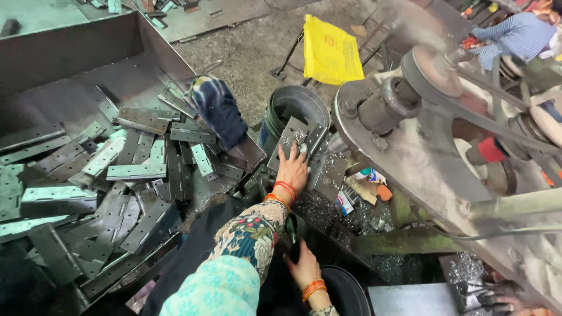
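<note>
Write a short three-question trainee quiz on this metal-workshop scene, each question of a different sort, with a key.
1. True or false: the left hand rests flat on a metal hinge plate at the machine.
2. Multiple choice: the pile of hinge plates lies in
A. a yellow bag
B. a big metal tray
C. a round bucket
3. Fill in: the right hand grips a dark ____ below the work spot.

Key
1. True; the palm and fingers lie on the plate.
2. B; the yellow bag and the round bucket stand apart from the tray, toward the machine.
3. Handle.
</note>
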